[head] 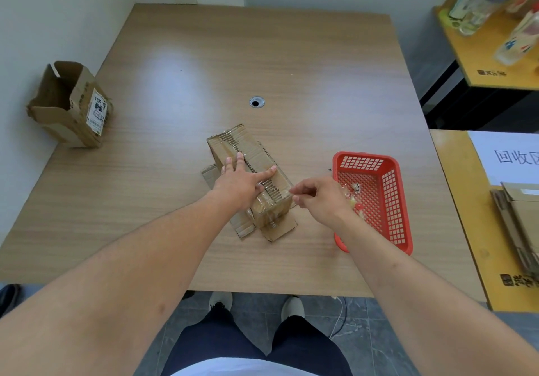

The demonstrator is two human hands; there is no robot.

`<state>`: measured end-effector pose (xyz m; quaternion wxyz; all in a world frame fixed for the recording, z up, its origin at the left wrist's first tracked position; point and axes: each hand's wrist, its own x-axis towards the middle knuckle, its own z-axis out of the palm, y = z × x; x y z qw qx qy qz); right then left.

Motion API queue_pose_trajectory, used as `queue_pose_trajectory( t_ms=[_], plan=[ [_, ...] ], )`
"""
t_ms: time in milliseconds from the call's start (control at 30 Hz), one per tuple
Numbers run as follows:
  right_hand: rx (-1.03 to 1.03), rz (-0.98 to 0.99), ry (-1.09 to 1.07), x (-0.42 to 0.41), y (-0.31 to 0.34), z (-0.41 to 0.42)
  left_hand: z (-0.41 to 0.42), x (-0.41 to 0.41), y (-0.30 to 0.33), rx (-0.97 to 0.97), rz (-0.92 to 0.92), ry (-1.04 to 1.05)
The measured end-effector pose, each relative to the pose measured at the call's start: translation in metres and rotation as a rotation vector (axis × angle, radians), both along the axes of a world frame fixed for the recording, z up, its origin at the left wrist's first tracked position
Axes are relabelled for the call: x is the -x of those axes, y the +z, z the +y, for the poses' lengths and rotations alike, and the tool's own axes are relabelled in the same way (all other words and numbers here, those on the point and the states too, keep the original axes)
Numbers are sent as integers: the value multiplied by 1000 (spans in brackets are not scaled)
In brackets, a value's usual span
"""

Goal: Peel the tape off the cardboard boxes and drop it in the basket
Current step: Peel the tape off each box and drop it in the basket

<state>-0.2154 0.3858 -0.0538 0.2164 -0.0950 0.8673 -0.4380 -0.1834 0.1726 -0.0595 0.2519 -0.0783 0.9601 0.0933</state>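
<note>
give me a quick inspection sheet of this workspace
surface: wooden table with a round cable hole.
job's things: taped cardboard box at centre, flaps splayed; red basket to its right holding tape scraps.
clutter: open empty box at the table's left edge.
hands: left hand presses flat on the box; right hand pinches at tape on the box's near right corner.
cables: white cord hangs below the table's front edge.
surroundings: yellow side tables at right, the near one with flattened cardboard and a paper sign.

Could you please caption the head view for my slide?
Left hand steadies brown cardboard box; right hand picks at tape beside red plastic basket.
</note>
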Motion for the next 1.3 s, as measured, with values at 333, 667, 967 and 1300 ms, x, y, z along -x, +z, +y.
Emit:
queue_pose_trajectory(
  t_ms=[333,667,967,1300],
  plan=[
    [-82,162,-42,-11,-16,-17,1,-1,-1,-5,3,10],
    [-133,195,80,-19,-16,-29,3,-3,-3,-4,24,29],
    [-122,72,-56,-14,-16,-26,9,-6,-9,-64,85,130],
    [13,-7,19,-23,-21,-18,12,-2,-3,-120,84,190]
  ],
)
